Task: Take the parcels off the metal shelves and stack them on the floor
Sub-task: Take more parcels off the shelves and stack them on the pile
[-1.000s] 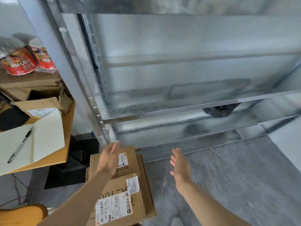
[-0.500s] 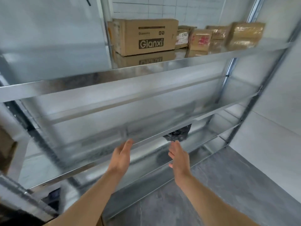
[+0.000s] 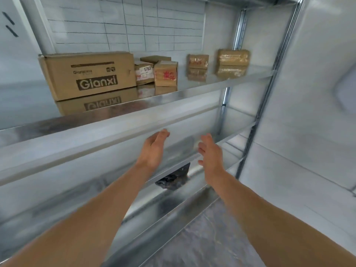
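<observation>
While the left grip [image 3: 154, 149] and right grip [image 3: 211, 153] hang released and empty below the shelf [image 3: 192, 91], the Gianxi carton [image 3: 88, 74] looks stiff and bulky, likely needing both side walls held.

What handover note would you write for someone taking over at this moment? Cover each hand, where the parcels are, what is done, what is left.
Left hand and right hand: both open, holding nothing, raised before the shelves.
Parcels on the upper shelf: Gianxi box, 5763 parcel, plain box behind it, red-marked box, small taped parcel, large taped parcel.
A black bag lies on a lower shelf.
Done: no floor stack shows in this view.
Left: all six parcels, probably the bag too.
</observation>
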{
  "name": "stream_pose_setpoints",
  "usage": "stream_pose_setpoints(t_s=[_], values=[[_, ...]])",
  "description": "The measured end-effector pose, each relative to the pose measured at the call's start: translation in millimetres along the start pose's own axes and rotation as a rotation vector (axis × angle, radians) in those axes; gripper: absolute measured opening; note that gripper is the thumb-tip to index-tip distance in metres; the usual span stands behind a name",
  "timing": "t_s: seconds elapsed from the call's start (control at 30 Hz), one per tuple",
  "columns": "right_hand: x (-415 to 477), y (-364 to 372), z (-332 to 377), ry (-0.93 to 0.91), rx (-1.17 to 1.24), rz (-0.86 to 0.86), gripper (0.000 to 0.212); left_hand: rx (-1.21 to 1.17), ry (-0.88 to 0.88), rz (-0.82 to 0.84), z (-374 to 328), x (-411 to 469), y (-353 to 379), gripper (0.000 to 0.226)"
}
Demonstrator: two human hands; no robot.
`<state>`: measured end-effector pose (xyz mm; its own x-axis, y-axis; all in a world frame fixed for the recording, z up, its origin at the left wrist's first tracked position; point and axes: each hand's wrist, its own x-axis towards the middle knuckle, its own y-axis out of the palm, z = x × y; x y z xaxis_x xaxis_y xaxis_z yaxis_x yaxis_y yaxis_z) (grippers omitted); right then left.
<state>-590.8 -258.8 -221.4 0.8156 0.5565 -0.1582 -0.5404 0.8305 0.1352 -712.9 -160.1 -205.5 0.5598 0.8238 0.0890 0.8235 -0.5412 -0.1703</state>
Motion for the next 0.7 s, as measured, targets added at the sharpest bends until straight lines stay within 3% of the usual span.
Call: stream_pose_setpoints(t_s=[0.13,0.3,0.4,0.57,0.7], values=[[42.0,-11.8,39.9,-0.059,0.028,-0.023,0.063,-0.004,0.079,0.067,-35.7,41.1,39.0,0.053],[102.4,-21.7,85.4,-0.146,0.011,-0.059,0.024,-0.022,0.165,0.132,-66.8,110.7,81.9,0.052],[133.3,-26.5,112.2,-0.213,-0.014,-0.097,0.035,-0.046,0.191,0.172,-90.2,149.1,104.5,0.058],[188.3,-44.3,152.8,-0.293,-0.028,-0.147,0.034,-0.063,0.253,0.210,-121.2,218.0,147.2,0.045],[246.7,-65.4,176.8,-0.366,0.014,-0.184,0.055,-0.040,0.273,0.235,-145.1,265.7,178.4,0.073]])
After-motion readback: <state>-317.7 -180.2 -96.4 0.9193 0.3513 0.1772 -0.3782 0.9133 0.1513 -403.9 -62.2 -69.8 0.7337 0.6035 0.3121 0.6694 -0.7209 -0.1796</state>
